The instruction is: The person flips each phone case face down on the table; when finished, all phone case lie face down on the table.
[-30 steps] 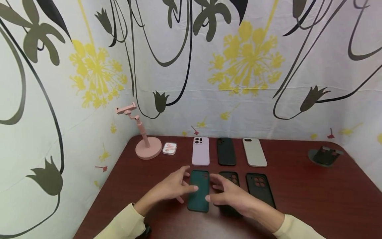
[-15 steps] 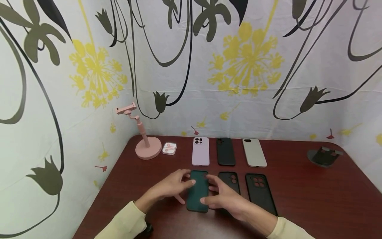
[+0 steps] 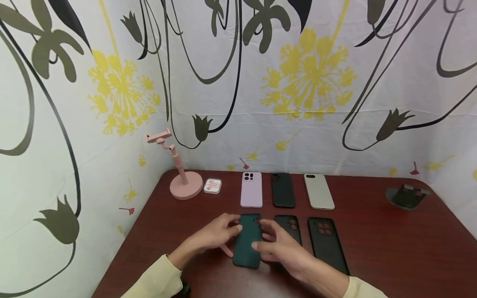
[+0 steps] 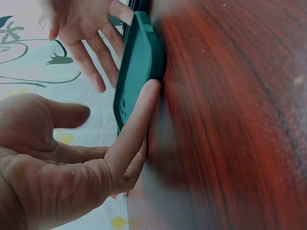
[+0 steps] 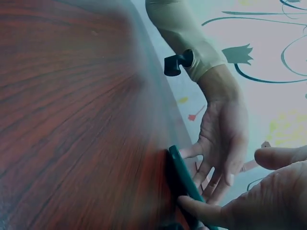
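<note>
A dark green phone case (image 3: 247,244) lies on the table in front of me, hollow side up with its camera cutout at the far right corner. My left hand (image 3: 213,233) is at its left side, fingers extended along the edge. In the left wrist view a fingertip of that hand touches the rim of the green case (image 4: 136,62). My right hand (image 3: 286,249) is at the right side, its thumb near the edge. The right wrist view has one of its fingers against the green case (image 5: 182,170). Neither hand curls around the case.
Two black phone cases (image 3: 288,227) (image 3: 328,246) lie to the right, the nearer one partly under my right hand. Behind stand a row of lilac (image 3: 251,194), black (image 3: 283,194) and pale grey (image 3: 319,194) cases. A pink phone stand (image 3: 186,184) is back left, a dark stand (image 3: 406,196) back right.
The right hand has shifted slightly left, toward the green case. The left hand has moved its thumb back from over the case to its left edge. The case itself is almost unmoved.
</note>
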Demonstrator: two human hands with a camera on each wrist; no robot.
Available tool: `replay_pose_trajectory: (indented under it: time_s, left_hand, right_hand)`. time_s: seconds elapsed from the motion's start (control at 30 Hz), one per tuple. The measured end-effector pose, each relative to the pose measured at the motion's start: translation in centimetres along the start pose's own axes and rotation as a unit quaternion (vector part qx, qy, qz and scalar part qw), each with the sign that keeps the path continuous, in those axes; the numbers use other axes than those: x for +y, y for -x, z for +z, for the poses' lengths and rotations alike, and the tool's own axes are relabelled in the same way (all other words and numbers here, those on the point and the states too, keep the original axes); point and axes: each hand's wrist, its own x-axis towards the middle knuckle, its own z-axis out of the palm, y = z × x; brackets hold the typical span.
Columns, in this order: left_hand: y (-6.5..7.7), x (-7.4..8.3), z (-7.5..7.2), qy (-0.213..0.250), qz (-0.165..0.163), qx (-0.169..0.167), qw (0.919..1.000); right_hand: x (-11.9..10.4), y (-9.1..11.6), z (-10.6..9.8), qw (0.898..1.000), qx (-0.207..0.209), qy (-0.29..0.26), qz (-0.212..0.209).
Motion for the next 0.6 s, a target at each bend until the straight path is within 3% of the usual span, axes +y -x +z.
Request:
replay_pose_trajectory:
  time_s: [0.17, 0.33, 0.6]
  left_hand:
    - [0.2, 0.0, 0.0, 0.008, -0.011, 0.008, 0.9999]
    - [0.2, 0.2, 0.3, -0.002, -0.014, 0.010, 0.9998]
    - [-0.6, 0.3, 1.0, -0.004, 0.011, 0.005, 0.9999]
  right_hand:
    - [0.0, 0.2, 0.1, 0.999, -0.003, -0.043, -0.028]
    - [-0.1, 0.2, 0.3, 0.996, 0.021, -0.082, -0.030]
    - [0.0, 0.3, 0.3, 0.993, 0.015, -0.109, -0.038]
